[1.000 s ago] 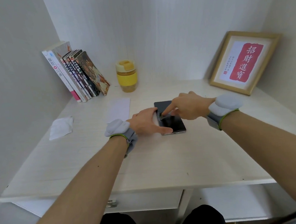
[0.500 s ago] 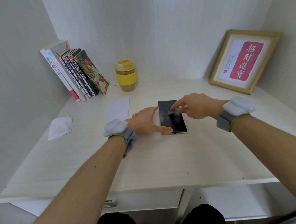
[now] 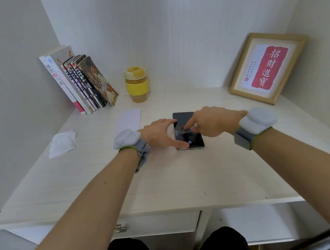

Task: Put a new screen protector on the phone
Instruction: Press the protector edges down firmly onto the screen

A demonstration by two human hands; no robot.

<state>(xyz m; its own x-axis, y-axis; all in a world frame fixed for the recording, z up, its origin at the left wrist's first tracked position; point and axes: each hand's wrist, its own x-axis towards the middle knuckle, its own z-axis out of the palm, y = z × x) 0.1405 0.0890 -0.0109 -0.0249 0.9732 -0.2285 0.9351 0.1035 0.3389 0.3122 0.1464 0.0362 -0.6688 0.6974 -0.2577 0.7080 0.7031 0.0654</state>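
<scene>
Fingers (image 3: 186,124) of right hand (image 3: 212,121) pinch a small film on one phone (image 3: 185,116); left hand (image 3: 159,134) braces it, spread wide.

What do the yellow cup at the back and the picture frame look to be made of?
Yellow lidded cup: seemingly clear glass or plastic, see-through at its base, with a matte yellow band, perhaps silicone. Leaning picture frame: light wood by its pale tan colour, matte.
</scene>
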